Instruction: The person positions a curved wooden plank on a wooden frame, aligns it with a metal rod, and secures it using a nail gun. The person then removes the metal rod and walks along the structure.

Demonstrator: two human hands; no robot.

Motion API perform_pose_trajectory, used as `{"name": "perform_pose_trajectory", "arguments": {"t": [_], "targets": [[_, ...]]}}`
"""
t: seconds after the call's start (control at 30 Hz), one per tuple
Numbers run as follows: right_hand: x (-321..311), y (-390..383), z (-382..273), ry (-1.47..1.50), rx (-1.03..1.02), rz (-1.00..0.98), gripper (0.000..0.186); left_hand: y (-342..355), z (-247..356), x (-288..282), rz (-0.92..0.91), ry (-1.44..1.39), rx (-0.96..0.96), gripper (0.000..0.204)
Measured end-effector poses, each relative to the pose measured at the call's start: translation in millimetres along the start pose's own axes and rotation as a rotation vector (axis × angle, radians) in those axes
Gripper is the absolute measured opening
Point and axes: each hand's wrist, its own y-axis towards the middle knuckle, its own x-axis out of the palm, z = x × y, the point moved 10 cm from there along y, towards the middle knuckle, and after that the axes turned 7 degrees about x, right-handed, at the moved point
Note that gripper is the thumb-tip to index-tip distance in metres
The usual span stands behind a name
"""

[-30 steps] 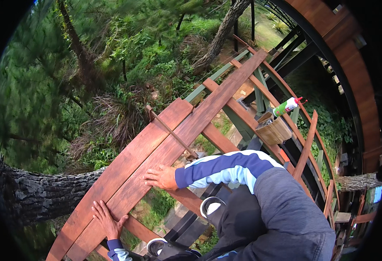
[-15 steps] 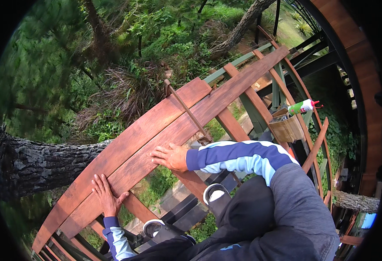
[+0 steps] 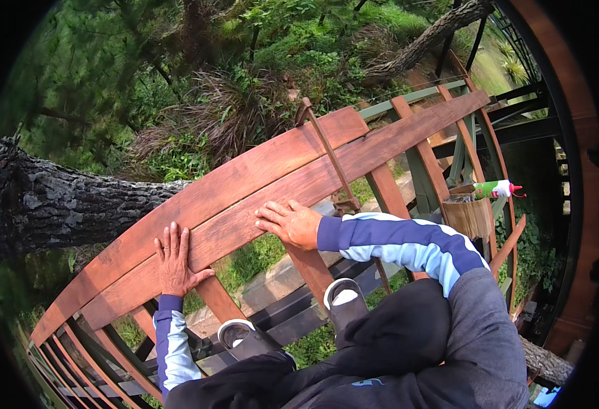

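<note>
Two long reddish wooden planks, an outer one [image 3: 143,243] and an inner one [image 3: 232,227], lie side by side across the slats of a curved frame. My left hand [image 3: 177,266] rests flat over their seam at the left, fingers apart. My right hand [image 3: 289,225] lies on the inner plank's near edge, fingers extended and holding nothing. Just right of it, a rusty bar clamp [image 3: 327,149] crosses both planks. My feet in dark sandals [image 3: 346,307] stand below, among the slats.
A glue tube [image 3: 492,189] lies atop a worn box [image 3: 468,217] on the frame at right. A thick tree trunk [image 3: 61,194] runs behind the planks at left. Ground and plants show through the gaps. A dark curved steel beam [image 3: 555,177] arches at far right.
The view has turned, so planks, clamp, box and tube sit further right and the planks' left end shows more slats. Both hands remain on the planks with fingers apart.
</note>
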Motion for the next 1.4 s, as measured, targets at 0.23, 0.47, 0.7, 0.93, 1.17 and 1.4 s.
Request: {"name": "perform_pose_trajectory", "arguments": {"t": [0.23, 0.47, 0.7, 0.93, 1.17, 1.4], "targets": [[-8, -6, -3, -0.058, 0.015, 0.035, 0.07, 3, 7, -3, 0.059, 0.035, 0.044, 0.115], [-16, -8, -5, -0.083, 0.003, 0.054, 0.078, 3, 6, -4, 0.072, 0.01, 0.047, 0.112], [-18, -8, -5, -0.035, 0.001, 0.081, 0.076, 3, 6, -2, 0.066, 0.041, 0.027, 0.113], [-23, -7, -8, -0.019, -0.001, 0.066, 0.076, 3, 6, -5, 0.068, -0.006, 0.025, 0.112], [-39, 15, 4, 0.148, 0.084, 0.101, 0.077, 3, 7, 0, 0.032, 0.028, 0.027, 0.112], [-25, 24, 13, 0.047, 0.171, 0.074, 0.064, 4, 10, -2, 0.035, 0.027, 0.057, 0.11]]}}
